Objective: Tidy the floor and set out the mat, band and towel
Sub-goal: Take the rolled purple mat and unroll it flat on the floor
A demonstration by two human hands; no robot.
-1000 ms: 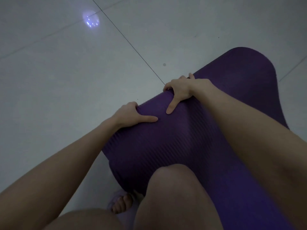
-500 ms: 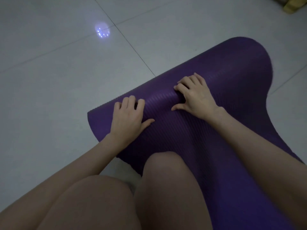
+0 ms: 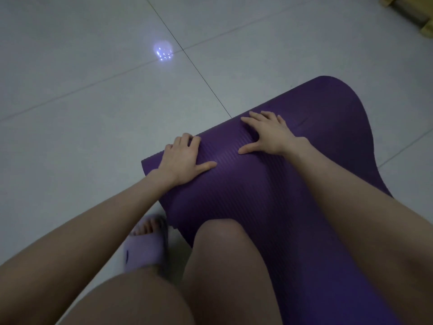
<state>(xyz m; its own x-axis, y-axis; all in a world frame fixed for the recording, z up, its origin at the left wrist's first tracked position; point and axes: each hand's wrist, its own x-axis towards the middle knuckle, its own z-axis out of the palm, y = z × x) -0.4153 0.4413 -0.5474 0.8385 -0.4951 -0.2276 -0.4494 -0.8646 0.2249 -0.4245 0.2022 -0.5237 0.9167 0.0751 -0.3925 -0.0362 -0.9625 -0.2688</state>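
The purple ribbed mat (image 3: 257, 195) lay on the pale tiled floor (image 3: 93, 137). It ran from the 5 o'clock corner of the view up toward 1 o'clock, where its far end bulged in a rounded hump. Its left corner sat near the centre, just past a grout line that crossed the tiles from 12 o'clock.

Both hands pressed down on the mat's upper surface, grasping nothing. The left hand (image 3: 182, 160) rested at the mat's 9 o'clock edge, palm down. Its thumb stretched toward 3 o'clock, and its fingers, lightly bent, reached the far edge. Whether their tips hooked over that edge could not be made out. The right hand (image 3: 269, 134) lay flat toward 1 o'clock of the left one and a little apart from it. Its fingers were spread and straight, and its thumb pointed toward 8 o'clock.

A bare knee (image 3: 225, 233) rose over the mat at 6 o'clock. At 7 o'clock of the mat's corner, a foot in a lilac slipper (image 3: 143, 252) stood on the floor just beside the mat.

A small bluish spot of reflected light (image 3: 163, 50) shone on the tiles at 11 o'clock, well apart from the mat. A yellowish wooden object (image 3: 412, 10), cut off by the frame, sat in the 1 o'clock corner.
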